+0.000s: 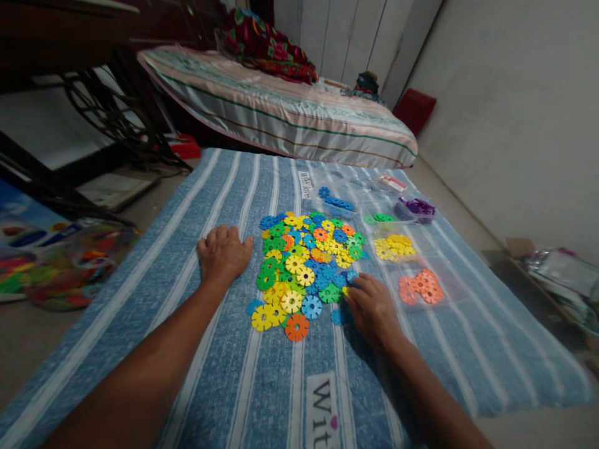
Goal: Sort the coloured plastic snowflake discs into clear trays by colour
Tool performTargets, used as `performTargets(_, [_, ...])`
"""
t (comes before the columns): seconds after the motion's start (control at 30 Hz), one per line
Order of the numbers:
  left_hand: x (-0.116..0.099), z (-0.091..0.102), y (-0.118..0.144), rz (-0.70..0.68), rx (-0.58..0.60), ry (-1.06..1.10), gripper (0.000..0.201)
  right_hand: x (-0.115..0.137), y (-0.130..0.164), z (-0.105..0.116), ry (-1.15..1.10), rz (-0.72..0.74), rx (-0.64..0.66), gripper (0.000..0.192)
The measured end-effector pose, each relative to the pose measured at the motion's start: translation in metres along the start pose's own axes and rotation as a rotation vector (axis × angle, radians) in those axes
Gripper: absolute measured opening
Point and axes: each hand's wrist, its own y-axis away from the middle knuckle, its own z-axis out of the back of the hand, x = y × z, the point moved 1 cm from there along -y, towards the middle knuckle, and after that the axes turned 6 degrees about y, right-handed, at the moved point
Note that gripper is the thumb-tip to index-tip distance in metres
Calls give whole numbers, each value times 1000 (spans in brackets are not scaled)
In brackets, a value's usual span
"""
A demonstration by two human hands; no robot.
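Observation:
A heap of flat plastic snowflake discs (304, 265) in yellow, green, blue and orange lies on a blue striped cloth (196, 206). My left hand (223, 252) rests palm down on the cloth just left of the heap, holding nothing. My right hand (369, 305) sits at the heap's lower right edge, fingertips touching a blue disc (352, 276) and a yellow one beside it. Sorted groups lie to the right: yellow discs (395, 246), orange discs (420, 285), green discs (384, 217), blue discs (337, 201) and purple discs (416, 207).
A mattress (281, 106) with striped bedding lies beyond the cloth. A dark table frame (93, 106) stands at the left. A clear bag of colourful pieces (70, 262) lies on the floor at left. Clutter sits by the right wall (556, 268).

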Motion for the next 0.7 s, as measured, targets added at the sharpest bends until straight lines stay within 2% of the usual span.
performTargets(0.17, [1,-1,0,-10,-7,-11,44,1,-3,2,-46,26,-81,18])
performTargets(0.27, [0,-1,0,-6,2,-18,45,-7,-14,10,-85,51,-109,19])
performTargets(0.37, [-1,1,1,0,-1,-16,45,-28,-38,28,-24,42,-177,21])
performTargets(0.47, [-2,3,1,-2,-5,-10,44,-55,-62,50,165,-74,-349,20])
performTargets(0.53, [-2,3,1,-1,1,-6,44,-64,-71,56,224,-123,-421,17])
performTargets(0.6, [-2,2,1,2,4,-2,43,-61,-69,51,171,-92,-386,16])
performTargets(0.7, [-1,1,1,3,4,-1,44,-36,-54,27,-15,55,-152,14])
